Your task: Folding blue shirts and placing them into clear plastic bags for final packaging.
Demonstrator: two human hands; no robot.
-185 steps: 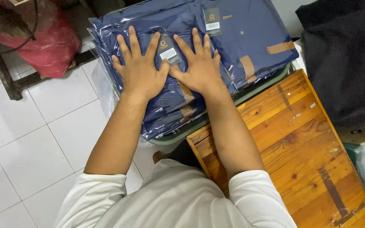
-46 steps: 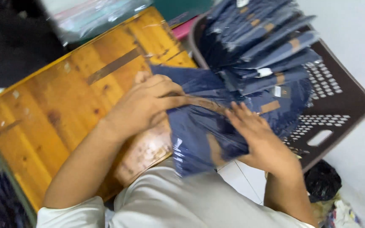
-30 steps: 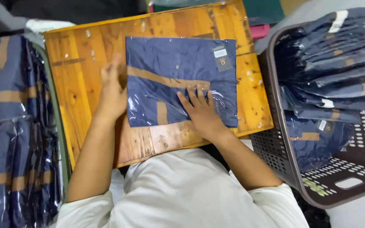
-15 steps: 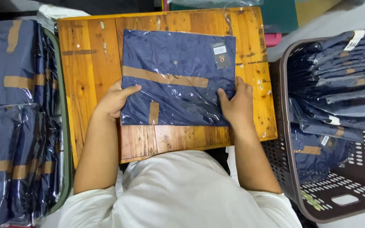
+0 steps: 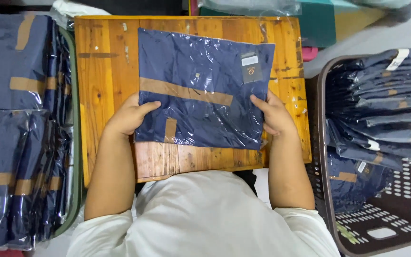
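A folded navy garment in a clear plastic bag (image 5: 200, 88), sealed with tan tape strips and bearing a small dark tag, lies flat on a wooden table (image 5: 103, 81). My left hand (image 5: 129, 115) grips the bag's left edge, thumb on top. At the right edge my right hand (image 5: 274, 115) holds it the same way. Both forearms reach in from below over my white shirt.
A stack of the same bagged navy garments (image 5: 17, 123) fills a green-rimmed bin on the left. A brown perforated laundry basket (image 5: 396, 219) on the right holds several more bagged garments (image 5: 381, 100). A teal box (image 5: 319, 21) sits behind the table.
Since 1.5 s ago I have pulled one bagged garment from the basket, laid it flat on the table and slid my hands to its two side edges. The view has steadied.
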